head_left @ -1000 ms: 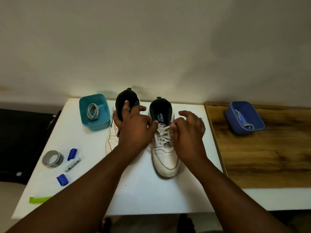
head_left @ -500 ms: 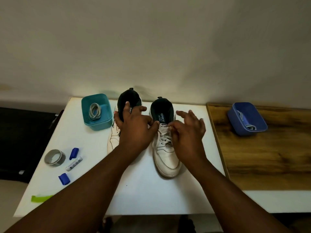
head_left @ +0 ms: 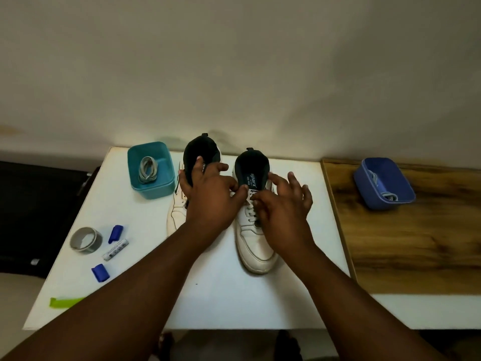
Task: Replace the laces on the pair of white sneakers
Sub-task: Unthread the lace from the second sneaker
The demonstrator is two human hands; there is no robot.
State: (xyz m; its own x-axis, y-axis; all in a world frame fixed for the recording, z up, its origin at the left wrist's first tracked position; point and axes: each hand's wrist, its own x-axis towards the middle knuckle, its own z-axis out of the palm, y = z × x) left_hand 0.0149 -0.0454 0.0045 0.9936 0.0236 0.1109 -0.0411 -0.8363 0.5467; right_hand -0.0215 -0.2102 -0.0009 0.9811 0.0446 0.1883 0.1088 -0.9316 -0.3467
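Observation:
Two white sneakers with dark linings stand side by side on the white table (head_left: 223, 295), toes toward me. The right sneaker (head_left: 256, 243) is laced with a white lace (head_left: 250, 212). My left hand (head_left: 210, 196) and my right hand (head_left: 283, 207) meet over its tongue, and each pinches the lace near the top eyelets between thumb and forefinger. My left hand hides much of the left sneaker (head_left: 177, 212). A teal bin (head_left: 151, 170) at the back left holds a coiled grey lace (head_left: 147, 170). A blue bin (head_left: 384, 182) on the wooden surface holds another lace (head_left: 389, 196).
A roll of grey tape (head_left: 86, 240), a white marker (head_left: 115, 249), two blue caps (head_left: 115, 233) (head_left: 100, 272) and a green strip (head_left: 66, 302) lie on the table's left side. The wooden table (head_left: 416, 243) adjoins on the right. A wall stands close behind.
Both hands have shifted slightly up toward the sneaker's tongue, and my right fingers have spread wider. The camera view has drifted a little; the sneakers have stayed in place.

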